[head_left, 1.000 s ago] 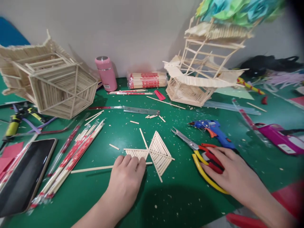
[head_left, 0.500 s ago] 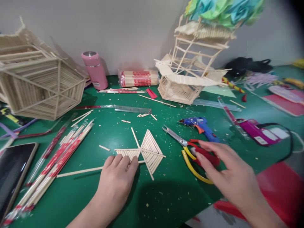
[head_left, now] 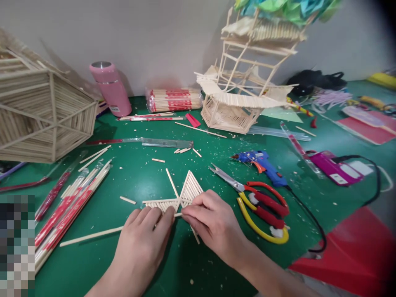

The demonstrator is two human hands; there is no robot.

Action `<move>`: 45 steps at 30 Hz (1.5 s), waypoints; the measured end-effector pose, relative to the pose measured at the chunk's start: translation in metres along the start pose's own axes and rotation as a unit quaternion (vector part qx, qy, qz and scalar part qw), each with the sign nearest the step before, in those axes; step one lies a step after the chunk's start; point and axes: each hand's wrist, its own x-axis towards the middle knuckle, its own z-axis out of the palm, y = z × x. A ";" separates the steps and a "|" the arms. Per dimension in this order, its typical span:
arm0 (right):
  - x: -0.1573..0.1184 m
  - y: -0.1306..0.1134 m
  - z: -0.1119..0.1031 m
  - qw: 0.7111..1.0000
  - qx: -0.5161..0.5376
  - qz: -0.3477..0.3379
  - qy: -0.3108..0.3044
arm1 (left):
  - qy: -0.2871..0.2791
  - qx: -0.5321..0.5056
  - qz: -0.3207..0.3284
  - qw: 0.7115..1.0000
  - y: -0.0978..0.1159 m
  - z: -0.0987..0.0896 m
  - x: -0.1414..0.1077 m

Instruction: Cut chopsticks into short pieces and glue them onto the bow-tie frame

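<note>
A fan-like frame of thin wooden sticks [head_left: 191, 185] lies flat on the table, with two sections filled by rows of sticks. My left hand [head_left: 144, 241] presses down at its lower left edge, fingers closed on a long wooden stick [head_left: 93, 236] that pokes out to the left. My right hand [head_left: 216, 222] pinches the short right end of that same stick, partly covering the frame. Red and yellow scissors [head_left: 262, 206] rest to the right of my right hand, blades pointing away to the left. Behind them lies a blue glue gun [head_left: 262, 163].
Wrapped stick bundles [head_left: 74, 206] lie at left, beside a large stick structure [head_left: 52, 119]. At the back stand a pink bottle [head_left: 111, 90], a packed stick bundle [head_left: 175, 100] and a stick tower [head_left: 241, 99]. A black cord [head_left: 309, 210] trails from the glue gun.
My right hand has left the scissors, moved left and closed on the stick's right end. The scissors stay on the table. The view has shifted slightly.
</note>
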 end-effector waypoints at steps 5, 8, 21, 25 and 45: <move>0.000 0.006 0.001 0.998 0.020 0.034 0.045 | 0.015 0.000 0.003 1.000 -0.005 0.004 0.005; -0.002 0.009 0.000 0.995 0.032 0.057 0.069 | 0.006 0.024 -0.016 1.000 -0.007 0.006 0.007; -0.003 0.016 0.003 0.991 0.080 0.096 0.044 | -0.004 0.075 0.022 0.997 -0.017 0.009 0.010; -0.003 0.017 0.004 0.992 0.072 0.095 0.042 | -0.010 0.091 0.045 0.995 -0.020 0.008 0.012; -0.002 0.018 0.005 0.994 0.055 0.092 0.025 | -0.042 0.101 0.053 0.993 -0.018 0.003 0.022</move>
